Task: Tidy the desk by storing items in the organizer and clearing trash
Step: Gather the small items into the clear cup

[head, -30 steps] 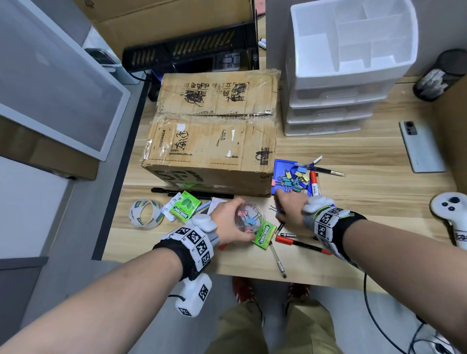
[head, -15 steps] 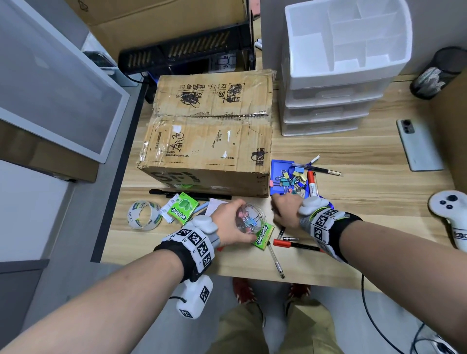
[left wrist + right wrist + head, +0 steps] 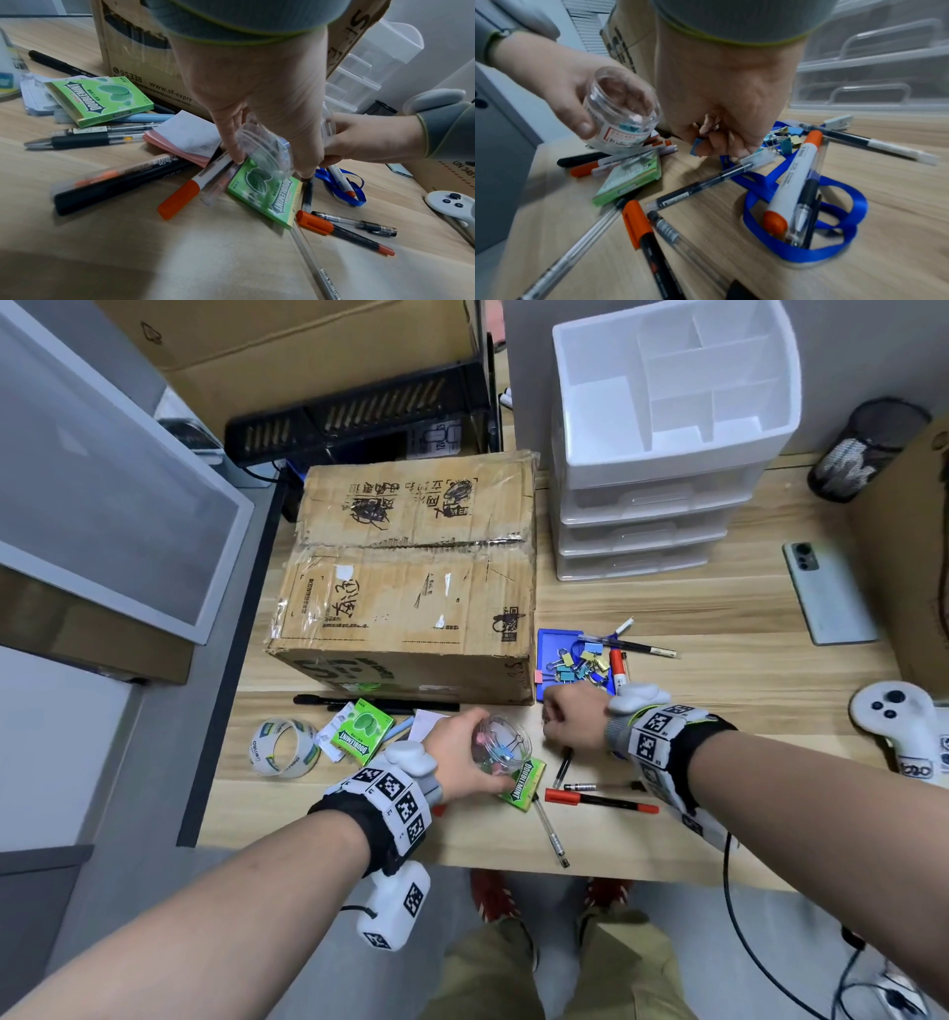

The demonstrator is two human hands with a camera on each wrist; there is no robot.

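Note:
My left hand (image 3: 457, 755) grips a small clear jar (image 3: 500, 744) with a few coloured binder clips inside, tilted over a green Doublemint pack (image 3: 521, 785) at the desk's front. In the right wrist view the jar (image 3: 621, 109) has its mouth open towards my right hand (image 3: 713, 132). That hand is curled, and its fingertips pinch a blue binder clip (image 3: 696, 145) just right of the jar. More binder clips (image 3: 580, 662) lie on a blue tray (image 3: 552, 642) beyond it. The white organizer (image 3: 667, 403) stands at the back with bare top compartments.
A big cardboard box (image 3: 411, 588) fills the desk's left middle. Pens and orange markers (image 3: 601, 801), a blue lanyard (image 3: 808, 203), pink sticky notes (image 3: 180, 140), a second gum pack (image 3: 362, 734) and a tape roll (image 3: 282, 747) lie about. Phone (image 3: 827, 593), controller (image 3: 898, 716) and mesh cup (image 3: 862, 449) sit right.
My right hand has drawn slightly left, from the blue tray towards the jar. The left hand keeps the jar in the same spot.

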